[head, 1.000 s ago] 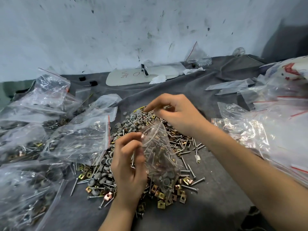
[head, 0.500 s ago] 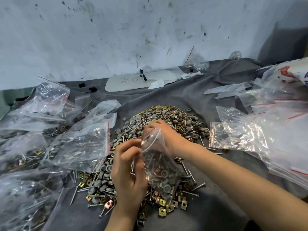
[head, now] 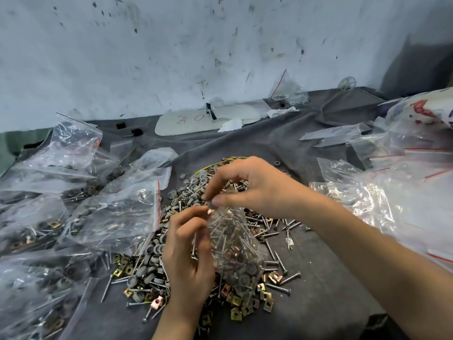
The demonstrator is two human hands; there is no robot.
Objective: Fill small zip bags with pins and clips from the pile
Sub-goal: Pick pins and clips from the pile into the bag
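Fingers (head: 221,199) pinch grey piece (head: 210,205) (over zip bag (head: 235,244)).

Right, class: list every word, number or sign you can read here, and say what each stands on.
"O": red handwriting on the white oval board against the wall.
Red scribble beside it: not legible.
Red print on the white sack, far right: too blurred.
The zip bags: red seal lines only, no text.
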